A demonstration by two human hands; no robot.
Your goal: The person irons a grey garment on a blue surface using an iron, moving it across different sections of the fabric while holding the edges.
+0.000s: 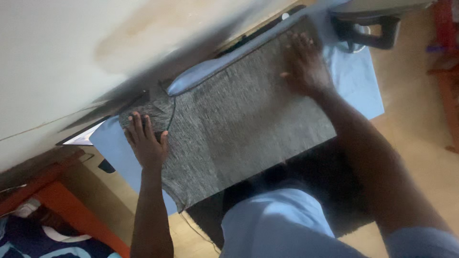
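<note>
Fingers [138, 125] of the left hand [147, 143] and right hand [306, 67] lie spread flat, gripping nothing, on the grey garment [239, 129] covering the blue board [356, 79]. Even pressure outward should keep it smooth.

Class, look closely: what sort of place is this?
Probably a home room used for ironing: a grey garment lies flat on a light-blue padded board, with an iron at its end, over tan flooring.

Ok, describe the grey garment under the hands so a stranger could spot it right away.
Find the pale blue board cover running across the middle of the view. The grey knitted garment lies spread flat on it, with the left hand and right hand pressing on it. It alone is speckled grey.
</note>
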